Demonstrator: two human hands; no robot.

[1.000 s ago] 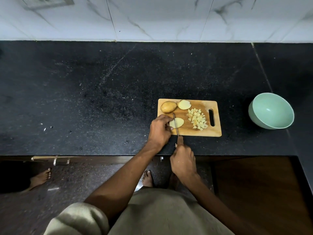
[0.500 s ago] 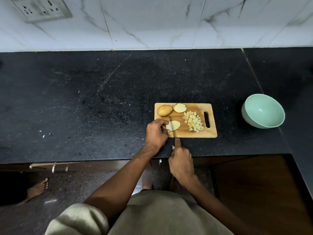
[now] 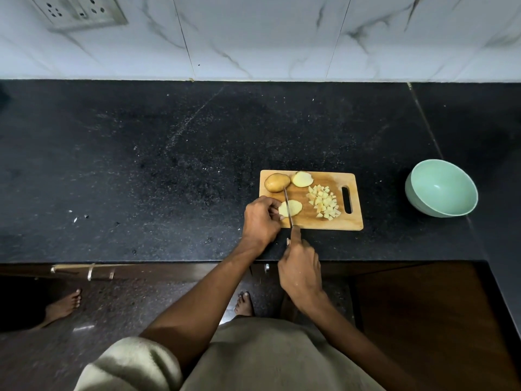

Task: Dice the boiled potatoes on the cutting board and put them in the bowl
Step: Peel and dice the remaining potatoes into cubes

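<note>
A wooden cutting board (image 3: 332, 221) lies on the dark bench (image 3: 169, 165), its handle slot at the 3 o'clock end. On it, at the near-left corner, a potato half (image 3: 294, 208) lies cut face up. The left hand (image 3: 260, 221) comes in from 7 o'clock and pinches the left end of that half with curled fingertips (image 3: 275, 212). The right hand (image 3: 300, 268) sits off the board's near edge, over the bench, its fingers wrapped round the handle of a knife (image 3: 288, 206), forefinger stretched along the top. The blade points toward 12 o'clock and crosses the potato half just right of the left fingertips; its tip reaches close to a whole unpeeled potato (image 3: 277, 182) at the board's far-left corner. Just beside that potato, toward 3 o'clock, lies another cut piece (image 3: 302, 179), pale face up. A heap of diced potato (image 3: 324, 201) covers the middle-right of the board, next to the slot. A pale green bowl (image 3: 414, 190) stands on the bench well apart from the board at 3 o'clock, tilted toward the camera, its inside bare.
</note>
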